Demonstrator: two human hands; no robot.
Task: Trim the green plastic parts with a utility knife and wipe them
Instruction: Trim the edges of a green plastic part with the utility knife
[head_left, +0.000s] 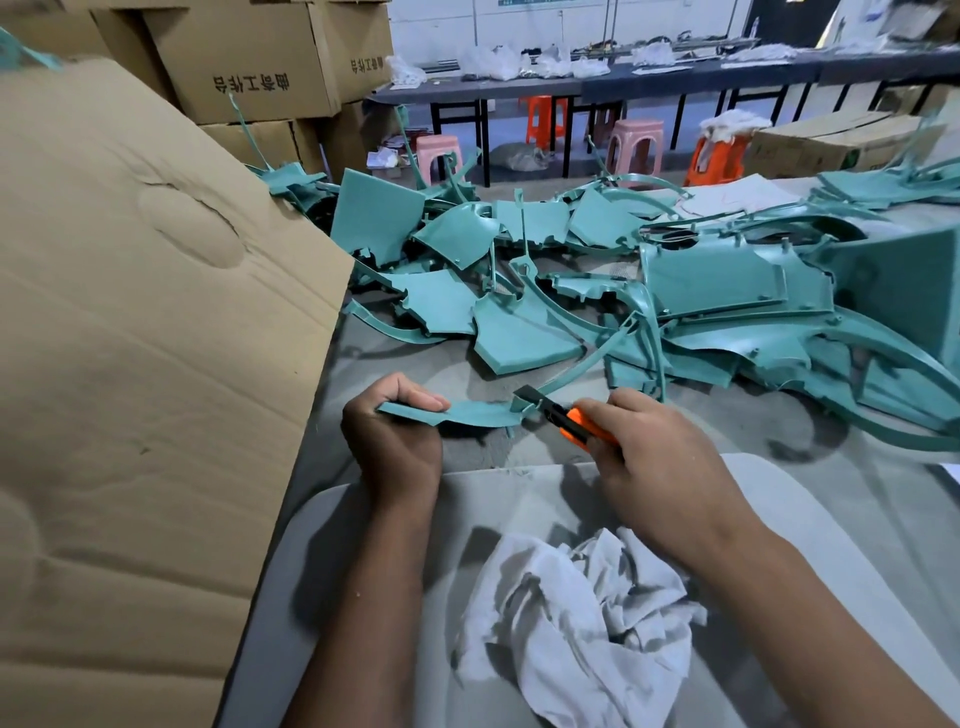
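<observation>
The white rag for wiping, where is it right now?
In the head view the white rag lies crumpled low in the middle, on the grey surface nearest the person, between the two forearms and untouched by either hand.

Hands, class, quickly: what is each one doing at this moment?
Left hand: closed, gripping one end of the flat green plastic part.
Right hand: closed, holding the orange utility knife against that part.

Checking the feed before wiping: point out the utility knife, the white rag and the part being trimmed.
utility knife (576, 423), head view, orange handle.
white rag (582, 623), head view, crumpled middle.
green plastic part (475, 413), head view, flat middle.
</observation>
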